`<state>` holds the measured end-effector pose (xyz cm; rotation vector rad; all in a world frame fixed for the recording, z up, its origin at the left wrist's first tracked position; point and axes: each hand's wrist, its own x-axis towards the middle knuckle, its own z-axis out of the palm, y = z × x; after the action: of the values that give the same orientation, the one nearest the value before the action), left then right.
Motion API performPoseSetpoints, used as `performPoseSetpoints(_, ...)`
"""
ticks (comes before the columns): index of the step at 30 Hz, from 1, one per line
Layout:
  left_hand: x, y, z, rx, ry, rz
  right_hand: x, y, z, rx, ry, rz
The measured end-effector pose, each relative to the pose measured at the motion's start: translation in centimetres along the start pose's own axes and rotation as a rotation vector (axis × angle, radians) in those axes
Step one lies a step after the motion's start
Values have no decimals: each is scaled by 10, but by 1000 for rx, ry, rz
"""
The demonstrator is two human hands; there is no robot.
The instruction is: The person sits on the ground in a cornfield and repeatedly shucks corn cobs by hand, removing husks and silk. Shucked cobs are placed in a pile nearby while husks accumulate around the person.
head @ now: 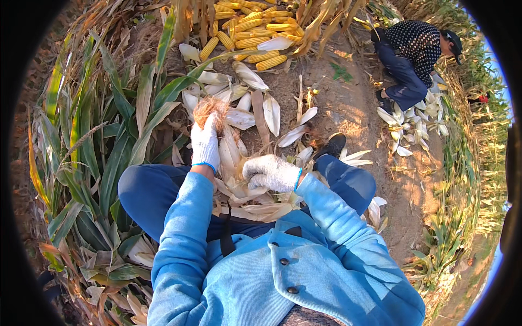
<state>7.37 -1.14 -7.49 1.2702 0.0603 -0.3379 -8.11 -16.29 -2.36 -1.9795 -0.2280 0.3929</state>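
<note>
White knit gloves cover both hands. My left hand (205,142) is raised above the husks, its fingers closed on a tuft of reddish-brown corn silk (210,111). To its right, my right hand (272,172) is curled over pale corn husks (230,153); whether it grips one is hidden by the glove. Loose husks lie between and under my bent legs. Beyond the hands, a heap of husked yellow corn cobs (253,30) rests on the soil, with one pale husk (275,43) on top of it.
Green and dry corn stalks (122,150) lie thickly on the left. At the upper right a co-worker (408,61) in a dotted top bends beside a pile of husks (410,126). Bare soil (350,102) runs between us. My shoe (332,146) is near several husks.
</note>
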Motion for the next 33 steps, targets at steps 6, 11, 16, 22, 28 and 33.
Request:
performPoseSetpoints(6,31,25,-16,-286,268,-85,-43,23,40,-576,-280,200)
performPoseSetpoints(11,18,12,-12,-177,102,22,-34,31,22,-272,-283,457)
performPoseSetpoints(16,11,0,-5,-207,-14,-48,4,21,5,189,461,262)
performPoseSetpoints(22,-7,-10,10,-335,-85,-299,41,52,36,532,420,413)
performPoseSetpoints(28,-42,-5,6,481,-147,1,36,61,40,224,491,530)
performPoseSetpoints(33,-36,-4,3,99,-282,-109,27,56,39,209,484,522)
